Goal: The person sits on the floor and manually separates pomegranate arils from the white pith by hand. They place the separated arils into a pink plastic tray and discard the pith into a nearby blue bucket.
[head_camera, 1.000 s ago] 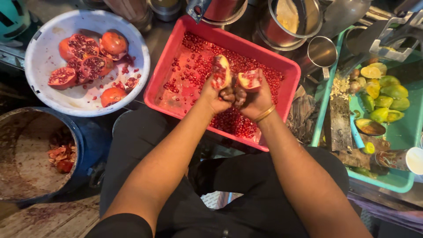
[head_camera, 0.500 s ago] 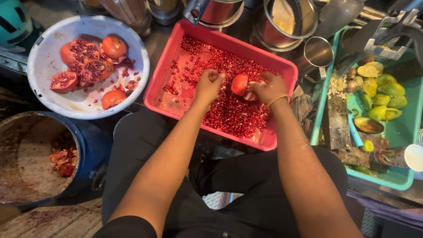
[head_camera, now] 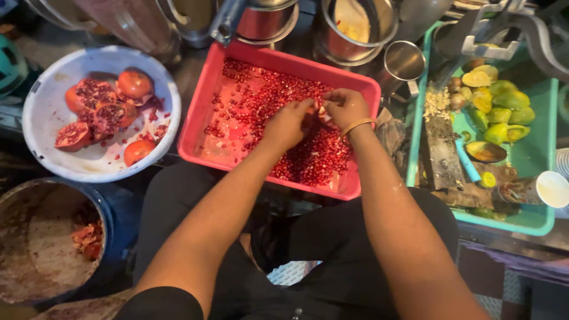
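Nearest the camera, a dark lap was seen, with both forearms stretched forward over it to the red tray (head_camera: 204, 112). Left of the lap and below the tray, a blue bucket (head_camera: 115, 219) was set, holding reddish peel scraps. The tray itself was filled with loose pomegranate seeds (head_camera: 308, 157), spread thickest across its right half. Over those seeds the left hand (head_camera: 287, 124) was held with its fingers curled together, and the right hand (head_camera: 345, 108), banded by a gold bangle (head_camera: 357, 125), was bent toward it until the fingertips met above the tray's middle. A small pale piece appeared to be pinched between the two hands, though what it was could not be told. Left of the tray, a white bowl (head_camera: 44, 115) with broken pomegranates (head_camera: 98, 109) was placed. Right of the tray, a green crate (head_camera: 536, 151) of cut yellow-green fruit was seen. Beyond the tray, steel pots (head_camera: 355, 26) were lined up.
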